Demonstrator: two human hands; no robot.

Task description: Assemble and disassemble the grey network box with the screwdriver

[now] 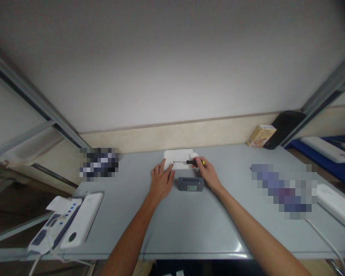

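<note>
My right hand [204, 170] is closed around the black and yellow handle of a screwdriver [191, 162], whose thin shaft points left over a white sheet of paper [178, 155]. Small dark screws [170, 164] lie on the sheet near the screwdriver's tip. Fingers spread, my left hand [162, 180] rests at the sheet's lower left edge, its fingertips beside the small pieces. Just below the sheet, between my hands, a dark grey box [191, 184] with vent slots and a pale label sits on the table. A small white object [193, 155] is partly behind my right hand.
The grey table [189, 226] has a power strip [56, 224] and a white power bank [83, 220] at the left. A yellow box [261, 136] stands at the back right by a black object [287, 128]. Blurred items and a white case [336, 203] lie right.
</note>
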